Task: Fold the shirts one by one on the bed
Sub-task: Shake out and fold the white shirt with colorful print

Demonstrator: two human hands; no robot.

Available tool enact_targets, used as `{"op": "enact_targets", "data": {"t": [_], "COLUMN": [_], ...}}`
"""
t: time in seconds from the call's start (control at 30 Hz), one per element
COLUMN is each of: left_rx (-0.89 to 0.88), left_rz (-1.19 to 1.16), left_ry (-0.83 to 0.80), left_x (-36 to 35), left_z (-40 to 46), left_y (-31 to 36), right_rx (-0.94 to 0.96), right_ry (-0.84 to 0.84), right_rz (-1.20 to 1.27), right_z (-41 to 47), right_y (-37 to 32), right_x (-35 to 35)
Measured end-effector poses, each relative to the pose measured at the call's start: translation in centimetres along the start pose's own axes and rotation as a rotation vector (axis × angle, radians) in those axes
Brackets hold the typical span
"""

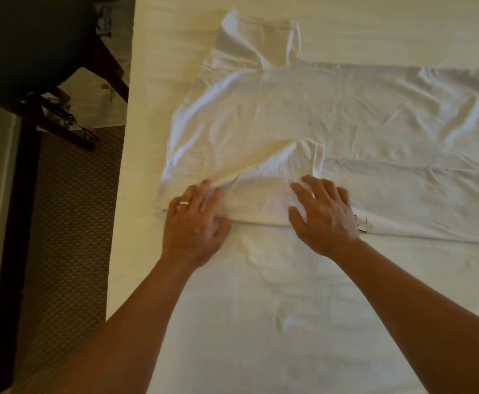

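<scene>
On the white bed [261,322], we see a white shirt [303,118] spread out flat across the middle and right, one sleeve pointing to the far side and the near sleeve folded inward over the body. Our left hand [194,223], wearing a ring [184,203], lies with fingers spread, pressing the near left edge of the shirt. Our right hand [322,213] lies flat, fingers straight, pressing the folded sleeve just beside it. Left of the bed, a dark chair [33,52] stands on patterned carpet [67,223].
</scene>
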State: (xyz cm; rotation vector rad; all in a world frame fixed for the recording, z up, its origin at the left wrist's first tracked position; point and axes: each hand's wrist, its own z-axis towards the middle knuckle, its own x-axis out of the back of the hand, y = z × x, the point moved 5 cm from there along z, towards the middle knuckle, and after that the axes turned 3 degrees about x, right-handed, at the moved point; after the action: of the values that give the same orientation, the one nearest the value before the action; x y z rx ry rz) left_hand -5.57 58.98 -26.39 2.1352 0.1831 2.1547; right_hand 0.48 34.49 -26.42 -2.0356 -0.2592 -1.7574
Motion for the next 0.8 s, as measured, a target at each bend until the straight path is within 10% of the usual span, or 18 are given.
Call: {"op": "enact_targets", "data": {"t": [0.13,0.3,0.8], "left_rx": [0.135,0.02,-0.227], "left_rz": [0.145,0.146,0.31], "left_ry": [-0.188,-0.114,0.013], "left_x": [-2.0,-1.3,-3.4], "left_z": [0.4,-0.2,1.3], "left_y": [0.6,3.1,7.5], "right_rx": [-0.051,-0.013,-0.201], "right_ry": [-0.31,-0.112,-0.211], "right_rz": [-0.029,0.06,-0.3], "right_z": [0.5,-2.4,-11.8], "right_y": [0.9,4.6,23.1], "right_x": [-2.5,0.1,1.8]}}
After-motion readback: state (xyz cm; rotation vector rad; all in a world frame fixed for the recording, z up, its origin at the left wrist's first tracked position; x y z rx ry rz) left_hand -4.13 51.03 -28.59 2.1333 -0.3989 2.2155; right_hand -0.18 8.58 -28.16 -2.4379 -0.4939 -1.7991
